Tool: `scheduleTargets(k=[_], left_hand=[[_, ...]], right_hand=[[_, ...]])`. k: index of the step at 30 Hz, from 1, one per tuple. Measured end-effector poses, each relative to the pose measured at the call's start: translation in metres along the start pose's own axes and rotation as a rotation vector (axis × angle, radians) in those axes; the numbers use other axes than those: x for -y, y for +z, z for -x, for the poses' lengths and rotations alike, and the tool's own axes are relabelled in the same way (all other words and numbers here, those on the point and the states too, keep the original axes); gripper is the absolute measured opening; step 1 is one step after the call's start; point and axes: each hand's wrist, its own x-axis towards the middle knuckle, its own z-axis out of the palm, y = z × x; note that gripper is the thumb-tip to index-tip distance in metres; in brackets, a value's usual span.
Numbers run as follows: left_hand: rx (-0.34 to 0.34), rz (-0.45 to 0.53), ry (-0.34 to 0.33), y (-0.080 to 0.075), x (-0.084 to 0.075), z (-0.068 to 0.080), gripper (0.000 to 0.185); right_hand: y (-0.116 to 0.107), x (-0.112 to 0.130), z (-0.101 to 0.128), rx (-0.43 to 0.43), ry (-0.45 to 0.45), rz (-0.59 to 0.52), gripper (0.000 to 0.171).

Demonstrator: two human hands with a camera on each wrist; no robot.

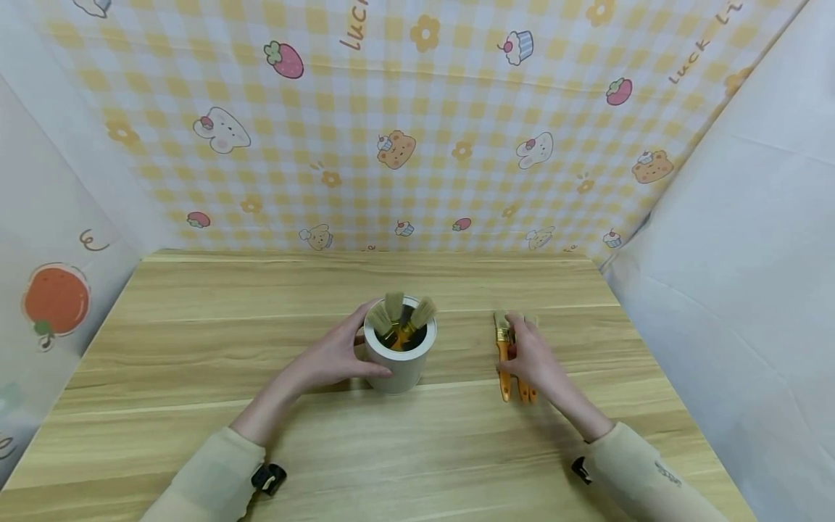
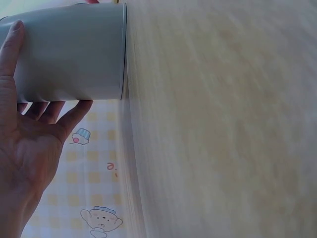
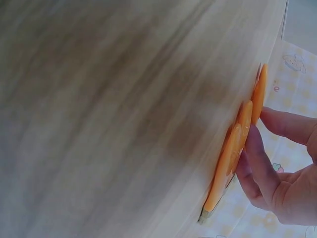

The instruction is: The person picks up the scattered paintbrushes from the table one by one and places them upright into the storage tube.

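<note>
My left hand [image 1: 329, 359] wraps the side of a grey cup [image 1: 399, 354], thumb on the near wall and fingers curled around the far side. In the left wrist view the thumb [image 2: 11, 47] lies flat along the cup [image 2: 69, 52] and the fingertips show just past its base. The cup stands upright near the middle of the wooden table [image 1: 196, 326]. Two brushes [image 1: 404, 319] stand in it, pale bristles up, orange handles down inside.

My right hand [image 1: 531, 359] rests on a small group of orange-handled brushes [image 1: 504, 355] lying flat on the table, well to the right of the cup, bristles pointing away from me. My fingers are bent down over the handles; the right wrist view shows fingertips [image 3: 255, 148] touching the orange handles [image 3: 233, 153], with the thumb above. I cannot tell whether the hand has a firm grip or only touches them.

Behind the table hangs a yellow checked cloth [image 1: 417, 130] with cartoon bears and strawberries.
</note>
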Motion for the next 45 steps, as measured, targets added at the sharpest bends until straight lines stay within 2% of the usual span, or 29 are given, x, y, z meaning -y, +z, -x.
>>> scheduleTargets(k=[11,16,18,22,30,36,41,45], left_hand=[[0.002,0.015,-0.006,0.000,0.000,0.001,0.111],[0.003,0.008,-0.001,0.000,0.000,0.001,0.111],[0.000,0.000,0.003,0.000,0.000,0.001,0.111],[-0.003,-0.003,0.006,0.000,0.000,0.001,0.110],[0.001,-0.015,0.000,0.000,0.000,0.001,0.110],[-0.003,-0.020,0.004,0.001,0.000,0.000,0.109],[-0.005,-0.024,0.007,0.001,0.000,0.000,0.109],[-0.003,-0.023,0.011,0.001,0.001,0.000,0.110]], right_hand=[[0.000,0.002,-0.002,0.040,0.010,0.007,0.092],[-0.008,0.003,-0.005,0.063,0.017,-0.099,0.093],[-0.014,0.005,-0.007,0.061,0.020,-0.173,0.093],[-0.028,0.015,-0.010,0.022,-0.010,-0.248,0.091],[-0.056,0.052,-0.007,-0.087,-0.090,-0.363,0.078],[-0.070,0.092,-0.001,-0.133,-0.132,-0.584,0.077],[-0.068,0.127,0.004,-0.188,-0.200,-0.780,0.071],[-0.057,0.147,0.006,-0.206,-0.305,-0.877,0.061]])
